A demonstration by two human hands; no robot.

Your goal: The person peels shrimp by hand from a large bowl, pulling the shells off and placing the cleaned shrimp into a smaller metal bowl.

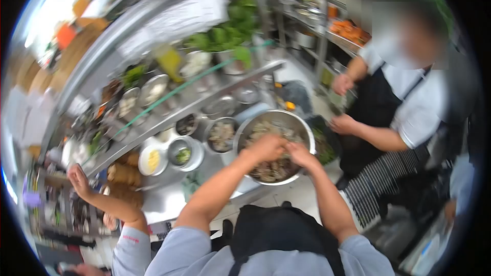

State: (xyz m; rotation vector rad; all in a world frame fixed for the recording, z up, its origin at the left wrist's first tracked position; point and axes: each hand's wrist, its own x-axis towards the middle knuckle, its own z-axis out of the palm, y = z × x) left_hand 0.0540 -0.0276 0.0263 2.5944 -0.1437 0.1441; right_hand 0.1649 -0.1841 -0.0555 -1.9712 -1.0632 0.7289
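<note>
Both of my hands are over a large steel bowl (pixel 310 138) of pale and brown food pieces (pixel 273 171). My left hand (pixel 268 148) is closed above the middle of the bowl, its fingertips bunched. Close beside it, near the bowl's right side, my right hand (pixel 300 154) is also closed, the two nearly touching. Whatever lies between the fingers is too small to make out. Left of the bowl stands a smaller steel bowl (pixel 221 135) with pale pieces.
White tubs hold yellow bits (pixel 153 161) and chopped greens (pixel 183 155). A metal shelf edge (pixel 204 95) crosses behind, with leafy greens (pixel 225 36) above. One co-worker (pixel 378 87) stands at the right; another's raised arm (pixel 110 202) reaches in at the left.
</note>
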